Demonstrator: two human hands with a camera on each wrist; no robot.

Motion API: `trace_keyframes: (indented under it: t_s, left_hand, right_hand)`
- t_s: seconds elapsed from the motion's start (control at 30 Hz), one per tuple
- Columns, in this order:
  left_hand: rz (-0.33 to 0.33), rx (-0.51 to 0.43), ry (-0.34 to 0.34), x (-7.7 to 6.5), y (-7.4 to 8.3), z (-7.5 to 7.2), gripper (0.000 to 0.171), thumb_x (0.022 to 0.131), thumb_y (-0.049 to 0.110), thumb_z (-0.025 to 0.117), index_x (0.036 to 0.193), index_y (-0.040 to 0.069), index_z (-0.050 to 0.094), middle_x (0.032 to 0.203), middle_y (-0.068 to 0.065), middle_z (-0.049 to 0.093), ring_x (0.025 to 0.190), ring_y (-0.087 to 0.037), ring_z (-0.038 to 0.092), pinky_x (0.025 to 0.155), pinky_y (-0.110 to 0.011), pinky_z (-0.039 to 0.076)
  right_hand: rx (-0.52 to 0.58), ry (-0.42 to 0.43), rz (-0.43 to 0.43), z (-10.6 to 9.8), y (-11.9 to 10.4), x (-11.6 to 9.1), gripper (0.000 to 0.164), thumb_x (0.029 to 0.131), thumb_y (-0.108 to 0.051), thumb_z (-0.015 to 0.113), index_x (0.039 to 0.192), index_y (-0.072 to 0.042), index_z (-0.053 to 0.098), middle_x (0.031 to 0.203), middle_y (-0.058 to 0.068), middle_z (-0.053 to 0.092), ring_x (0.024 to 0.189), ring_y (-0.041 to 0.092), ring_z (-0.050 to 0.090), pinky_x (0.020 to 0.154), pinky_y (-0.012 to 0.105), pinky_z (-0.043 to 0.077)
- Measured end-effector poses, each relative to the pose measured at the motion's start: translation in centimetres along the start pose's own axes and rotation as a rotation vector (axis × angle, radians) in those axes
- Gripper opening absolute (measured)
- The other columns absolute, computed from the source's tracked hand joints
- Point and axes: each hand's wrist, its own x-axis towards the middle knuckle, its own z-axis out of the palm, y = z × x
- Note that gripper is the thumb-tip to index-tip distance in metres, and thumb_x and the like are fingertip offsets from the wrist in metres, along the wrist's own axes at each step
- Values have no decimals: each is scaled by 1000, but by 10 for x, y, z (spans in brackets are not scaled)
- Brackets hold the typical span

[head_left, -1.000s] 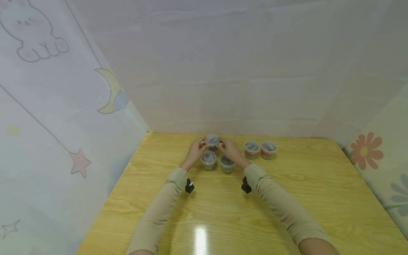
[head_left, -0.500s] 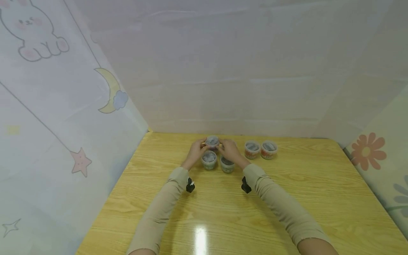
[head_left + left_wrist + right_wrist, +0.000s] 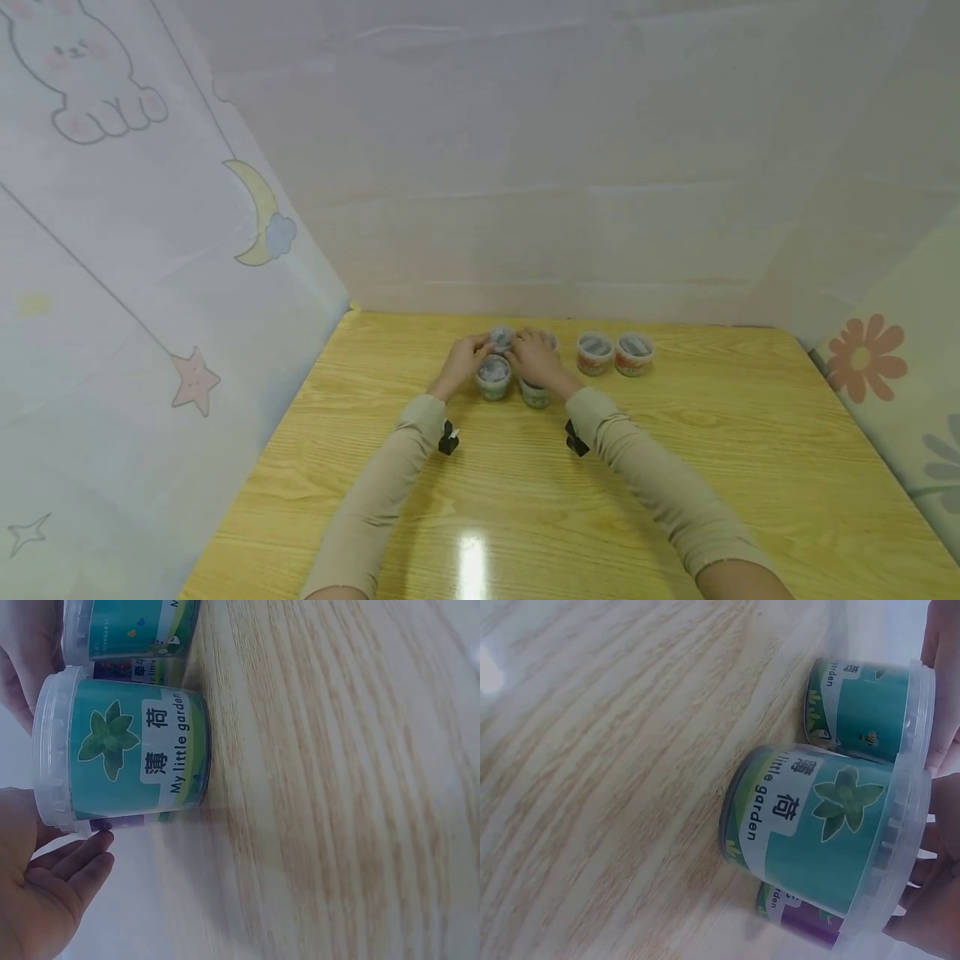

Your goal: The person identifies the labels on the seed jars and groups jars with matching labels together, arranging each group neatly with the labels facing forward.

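Note:
In the head view, my left hand (image 3: 459,367) is at the left side of a rear lidded cup (image 3: 501,337), with fingertips and thumb at its rim. The left wrist view shows a strip of its purple label. My right hand (image 3: 537,362) is on that cup's right side; its fingertips are partly hidden. A green mint-label cup (image 3: 112,750) with a clear lid stands in front. A second green mint cup (image 3: 810,817) stands under my right hand. Behind that hand, another purple-label cup (image 3: 806,919) is partly covered.
Two red-label lidded cups (image 3: 595,353) stand side by side to the right on the wooden table (image 3: 675,467). A pale cloth wall (image 3: 585,208) rises behind the table's rear edge. Printed side walls flank it, with a moon (image 3: 258,212) on the left.
The rear cup between my hands has come down slightly and sits lower behind the front cups. My right hand has shifted a little left and lies flatter over the cups.

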Motion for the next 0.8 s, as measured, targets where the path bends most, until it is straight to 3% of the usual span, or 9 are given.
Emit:
trace_keyframes:
  t_s: [0.47, 0.8]
  left_hand:
    - [6, 92, 36, -2, 0, 1, 43, 97, 23, 50, 132, -2, 48, 130, -15, 54, 120, -28, 51, 97, -38, 46]
    - [-16, 208, 13, -5, 4, 0, 50, 98, 31, 47, 140, 5, 40, 144, -21, 36, 133, -35, 34, 109, -47, 31]
  right_hand:
    - [13, 9, -16, 0, 3, -3, 47, 97, -28, 48, 136, -1, 46, 137, 19, 45, 132, 40, 32, 108, 61, 20]
    - [61, 53, -56, -3, 13, -7, 52, 97, -34, 49, 139, -5, 42, 137, 21, 44, 130, 42, 33, 106, 65, 20]
